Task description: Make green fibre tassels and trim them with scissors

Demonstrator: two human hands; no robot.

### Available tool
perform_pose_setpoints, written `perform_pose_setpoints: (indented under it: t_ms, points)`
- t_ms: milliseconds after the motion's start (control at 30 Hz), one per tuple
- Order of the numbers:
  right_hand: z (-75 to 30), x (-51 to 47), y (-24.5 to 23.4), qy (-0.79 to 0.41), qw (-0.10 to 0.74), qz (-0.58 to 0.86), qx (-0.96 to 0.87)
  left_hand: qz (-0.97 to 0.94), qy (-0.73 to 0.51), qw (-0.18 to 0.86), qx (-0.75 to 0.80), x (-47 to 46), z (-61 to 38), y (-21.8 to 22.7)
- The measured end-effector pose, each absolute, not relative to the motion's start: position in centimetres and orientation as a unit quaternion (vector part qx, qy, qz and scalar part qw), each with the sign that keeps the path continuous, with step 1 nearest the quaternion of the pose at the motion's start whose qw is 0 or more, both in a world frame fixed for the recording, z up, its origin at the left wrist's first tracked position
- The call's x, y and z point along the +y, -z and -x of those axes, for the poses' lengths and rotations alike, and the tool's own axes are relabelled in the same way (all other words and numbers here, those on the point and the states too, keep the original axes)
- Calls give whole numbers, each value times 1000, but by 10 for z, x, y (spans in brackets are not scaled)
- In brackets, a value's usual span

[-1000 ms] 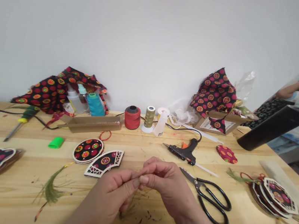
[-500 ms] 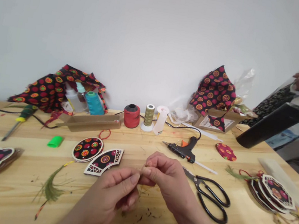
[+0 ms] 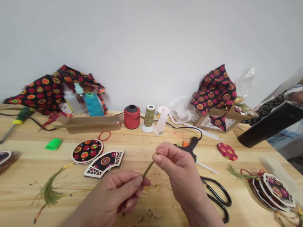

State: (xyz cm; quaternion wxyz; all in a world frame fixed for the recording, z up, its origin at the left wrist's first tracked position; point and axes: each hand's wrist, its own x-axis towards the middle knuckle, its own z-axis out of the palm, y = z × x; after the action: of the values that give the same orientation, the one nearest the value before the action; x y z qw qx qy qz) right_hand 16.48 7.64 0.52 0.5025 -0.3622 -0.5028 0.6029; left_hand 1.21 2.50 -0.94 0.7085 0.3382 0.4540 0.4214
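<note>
My left hand (image 3: 117,196) pinches the lower end of a thin green tassel strand (image 3: 148,169) just above the wooden table (image 3: 11,198). The strand's upper end is pinched by my right hand (image 3: 179,167), which is raised a little higher and to the right. Both hands are closed on the strand, which is stretched between them. A fan-shaped wooden ornament (image 3: 105,163) and a round one (image 3: 87,151), both with patterned fabric, lie just left of my hands. Black scissors (image 3: 217,198) lie to the right, partly behind my right wrist.
A green tassel (image 3: 49,189) lies at the left. A glue gun (image 3: 190,146), thread spools (image 3: 132,117), bottles (image 3: 74,99), a cardboard box (image 3: 92,124), a screwdriver (image 3: 14,124) and patterned fabric (image 3: 43,88) sit toward the wall. Ornament stacks lie at both table ends. Another person holds a black roll (image 3: 273,123) at the far right.
My hands have drawn apart: the right rose up and to the right, the left sank slightly, and the green strand now shows stretched between them. The person at right shifted the black roll slightly.
</note>
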Motion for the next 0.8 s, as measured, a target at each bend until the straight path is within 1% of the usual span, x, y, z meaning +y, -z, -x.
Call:
perform_pose_setpoints:
  t_ms: [167, 267, 400, 600, 700, 800]
  points:
    - [-173, 82, -11, -568, 536, 358, -512, -340, -418, 702, 465, 25, -12, 12]
    - [-177, 84, -17, -555, 557, 351, -508, -368, -405, 681, 486, 27, -11, 15]
    - [-183, 88, -30, -531, 575, 346, -517, -435, -386, 617, 530, 30, -7, 16]
    - [-191, 91, -57, -464, 599, 341, -556, -518, -364, 528, 566, 33, -3, 16]
    - [-195, 92, -68, -427, 616, 337, -570, -571, -360, 461, 576, 35, 1, 21]
    - [-197, 95, -72, -388, 616, 350, -589, -602, -402, 331, 606, 38, 8, 23]
